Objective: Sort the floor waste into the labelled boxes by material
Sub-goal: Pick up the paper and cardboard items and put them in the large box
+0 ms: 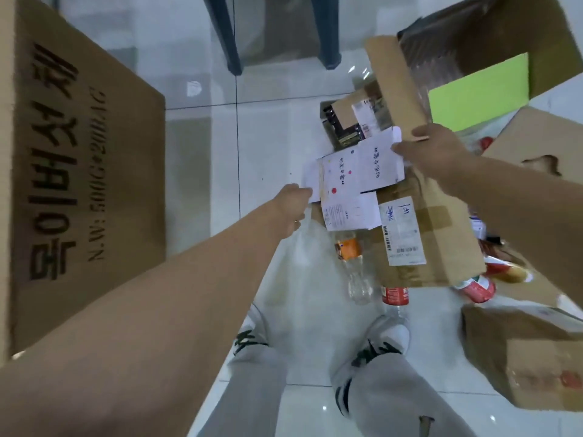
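Flattened carton — gripped between both hands, above floor waste.

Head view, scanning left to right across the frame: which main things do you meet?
Large printed cardboard box → left hand → white flattened carton → right hand → small cardboard box.

Dark chair legs on glossy white floor tiles

Both arms outstretched, left hand pinching closed, right hand gripping closed
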{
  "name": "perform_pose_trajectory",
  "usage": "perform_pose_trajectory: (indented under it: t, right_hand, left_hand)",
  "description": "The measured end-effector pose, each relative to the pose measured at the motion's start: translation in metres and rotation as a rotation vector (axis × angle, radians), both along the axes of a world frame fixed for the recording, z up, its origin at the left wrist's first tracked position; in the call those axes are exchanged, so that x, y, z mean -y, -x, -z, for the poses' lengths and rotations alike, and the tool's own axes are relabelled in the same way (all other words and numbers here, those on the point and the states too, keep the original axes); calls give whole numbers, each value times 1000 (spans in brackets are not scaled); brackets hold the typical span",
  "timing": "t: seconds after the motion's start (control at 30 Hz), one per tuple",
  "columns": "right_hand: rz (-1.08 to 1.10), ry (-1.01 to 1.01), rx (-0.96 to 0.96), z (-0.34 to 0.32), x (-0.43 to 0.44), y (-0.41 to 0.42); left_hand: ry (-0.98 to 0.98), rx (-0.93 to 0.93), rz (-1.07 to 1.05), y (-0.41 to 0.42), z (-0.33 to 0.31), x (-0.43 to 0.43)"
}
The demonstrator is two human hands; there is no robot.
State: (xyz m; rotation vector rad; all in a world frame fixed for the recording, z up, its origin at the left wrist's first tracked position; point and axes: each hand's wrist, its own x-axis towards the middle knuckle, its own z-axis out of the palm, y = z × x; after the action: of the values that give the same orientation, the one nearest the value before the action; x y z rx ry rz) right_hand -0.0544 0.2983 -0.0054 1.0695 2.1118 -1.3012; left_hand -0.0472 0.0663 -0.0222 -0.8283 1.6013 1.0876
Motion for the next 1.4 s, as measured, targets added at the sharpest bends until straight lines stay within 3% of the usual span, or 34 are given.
perform_pose_trajectory:
  t: [0.2,0.4,0.53,0.73,0.9,1.1,1.4]
  right_hand:
    - [49,-93,-23,64,7,24]
    - [83,17,-76,39,32,18]
    - [183,250,-159,-40,39,-2]
    - [251,496,-142,-176,42,-9]
    - [264,526,-79,-264,48,4]
    - [194,584,-203,-372,97,29]
    - [-86,807,-193,-461,311,84]
  left_hand:
    - [-33,51,-74,-23,84,0]
    - [-44,-68,-216,-22,63,3]
    - [-89,-84,-318,-26,-9,13]
    - [-604,27,-913,-2,-155,30]
    - [-652,-132,-957,20,-255,37]
    - [-698,-322,-1033,49,-359,69]
    - [-625,-624,-1296,30,-460,265]
